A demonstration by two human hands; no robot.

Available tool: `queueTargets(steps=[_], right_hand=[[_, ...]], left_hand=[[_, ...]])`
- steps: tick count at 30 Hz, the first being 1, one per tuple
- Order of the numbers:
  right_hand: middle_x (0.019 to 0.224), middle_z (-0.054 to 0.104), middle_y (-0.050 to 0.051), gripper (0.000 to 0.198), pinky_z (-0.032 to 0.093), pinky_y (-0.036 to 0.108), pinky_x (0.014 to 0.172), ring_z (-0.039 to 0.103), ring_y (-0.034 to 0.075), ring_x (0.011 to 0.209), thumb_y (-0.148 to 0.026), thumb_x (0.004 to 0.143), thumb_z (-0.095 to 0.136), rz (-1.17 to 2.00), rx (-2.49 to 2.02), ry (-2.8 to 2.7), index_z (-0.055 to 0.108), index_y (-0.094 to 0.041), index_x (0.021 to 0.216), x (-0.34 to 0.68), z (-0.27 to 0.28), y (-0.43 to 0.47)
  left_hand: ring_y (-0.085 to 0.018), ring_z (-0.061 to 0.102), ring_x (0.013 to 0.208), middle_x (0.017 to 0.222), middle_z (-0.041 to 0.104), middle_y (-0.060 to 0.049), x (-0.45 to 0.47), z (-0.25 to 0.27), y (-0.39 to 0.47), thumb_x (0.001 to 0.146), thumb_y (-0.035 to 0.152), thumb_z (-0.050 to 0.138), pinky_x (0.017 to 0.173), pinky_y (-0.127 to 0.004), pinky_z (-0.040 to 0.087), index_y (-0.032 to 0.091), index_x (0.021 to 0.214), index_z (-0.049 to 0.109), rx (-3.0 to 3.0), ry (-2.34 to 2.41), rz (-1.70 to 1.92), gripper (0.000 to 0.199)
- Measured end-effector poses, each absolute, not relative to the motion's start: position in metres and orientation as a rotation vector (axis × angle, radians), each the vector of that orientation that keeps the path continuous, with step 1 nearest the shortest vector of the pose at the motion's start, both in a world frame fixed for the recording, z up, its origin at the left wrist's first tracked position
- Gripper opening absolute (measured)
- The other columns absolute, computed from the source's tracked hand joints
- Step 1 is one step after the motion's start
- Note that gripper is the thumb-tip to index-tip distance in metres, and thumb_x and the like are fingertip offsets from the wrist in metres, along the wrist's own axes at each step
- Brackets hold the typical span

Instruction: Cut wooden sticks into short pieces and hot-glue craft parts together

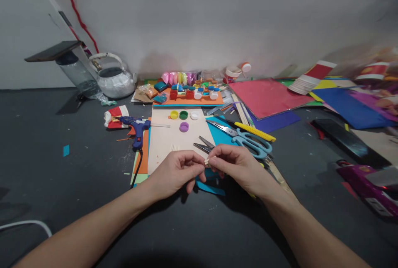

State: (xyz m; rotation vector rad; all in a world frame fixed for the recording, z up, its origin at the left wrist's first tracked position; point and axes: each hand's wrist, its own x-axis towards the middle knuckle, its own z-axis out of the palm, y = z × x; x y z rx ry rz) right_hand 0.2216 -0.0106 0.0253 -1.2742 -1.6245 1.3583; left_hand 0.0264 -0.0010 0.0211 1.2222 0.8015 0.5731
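Left hand point(180, 172) and right hand point(238, 164) pinch small pale pieces point(206, 162) near 2 scissors point(231, 131).

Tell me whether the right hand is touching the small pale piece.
Touching. The head view shows the right hand pinching the small pale piece at the fingertips, its end poking out toward the other hand.
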Motion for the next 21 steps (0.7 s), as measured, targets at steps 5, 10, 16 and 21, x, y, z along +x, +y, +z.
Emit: queueTargets(steps=[5, 10, 16, 21], right_hand=[[0.065, 0.057, 0.000, 0.025, 0.038, 0.023, 0.051, 0.049, 0.010, 0.056, -0.039, 0.084, 0.061, 1.416, -1.284, -1.626, 0.063, -0.015, 0.079, 0.2199, 0.0271, -0.0123], [0.065, 0.057, 0.000, 0.024, 0.037, 0.023, 0.052, 0.047, 0.010, 0.056, -0.038, 0.085, 0.059, 1.395, -1.292, -1.665, 0.063, -0.015, 0.079, 0.2186, 0.0287, -0.0139], [0.064, 0.055, -0.001, 0.025, 0.036, 0.023, 0.052, 0.046, 0.011, 0.057, -0.038, 0.085, 0.058, 1.381, -1.309, -1.690, 0.062, -0.015, 0.078, 0.2180, 0.0281, -0.0124], [0.065, 0.056, -0.001, 0.025, 0.037, 0.023, 0.051, 0.046, 0.010, 0.056, -0.039, 0.085, 0.058, 1.434, -1.305, -1.683, 0.062, -0.015, 0.079, 0.2167, 0.0297, -0.0127]], left_hand=[[-0.003, 0.049, 0.040, 0.067, 0.064, 0.000, 0.0261, 0.0162, -0.0014, 0.084, 0.035, 0.060, 0.042, -0.016, 0.035, 0.013, 0.085, 0.062, 1.269, 0.805, 0.598, 0.022], [-0.003, 0.048, 0.041, 0.066, 0.063, 0.000, 0.0259, 0.0161, -0.0017, 0.085, 0.040, 0.059, 0.043, -0.016, 0.035, 0.013, 0.082, 0.061, 1.303, 0.818, 0.596, 0.027], [-0.002, 0.046, 0.042, 0.064, 0.061, 0.003, 0.0251, 0.0158, -0.0029, 0.086, 0.033, 0.059, 0.044, -0.016, 0.036, 0.015, 0.083, 0.061, 1.420, 0.859, 0.597, 0.019], [-0.004, 0.047, 0.042, 0.064, 0.061, 0.001, 0.0249, 0.0163, -0.0024, 0.087, 0.036, 0.056, 0.043, -0.017, 0.035, 0.014, 0.078, 0.057, 1.371, 0.843, 0.569, 0.024]])
